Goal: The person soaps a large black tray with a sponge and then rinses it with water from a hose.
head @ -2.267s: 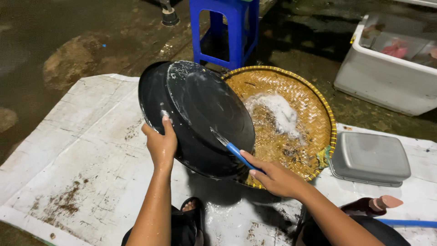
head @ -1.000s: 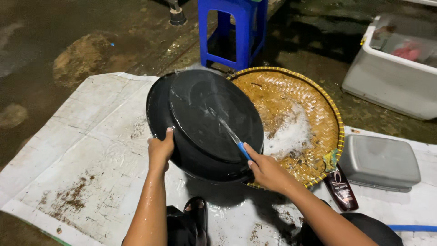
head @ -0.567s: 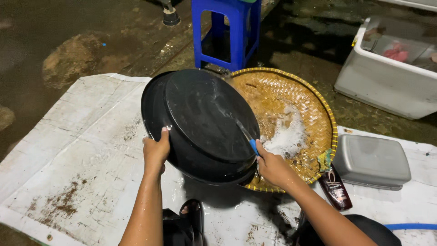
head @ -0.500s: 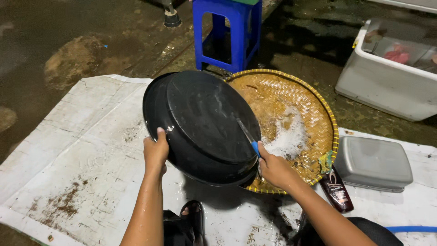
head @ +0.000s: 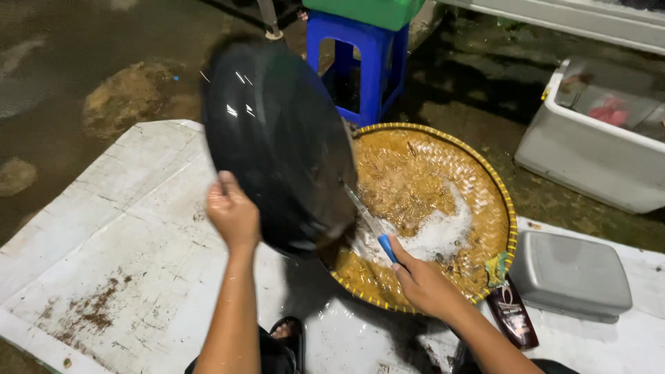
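Black pan (head: pixel 277 138) (tilted) hides woven tray (head: pixel 457 173) edge beside grey box (head: pixel 571 273).

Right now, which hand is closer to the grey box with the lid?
The right hand. It is by the woven tray's near rim, a short way left of the grey lidded box. The left hand grips the black pan, much farther left.

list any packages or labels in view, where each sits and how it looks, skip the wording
Dark brown sachet: flat, glossy, with a pale printed emblem, lying on the white sheet between the woven tray and the grey lidded box.
Small green and yellow wrapper: crumpled on the tray's near right rim.
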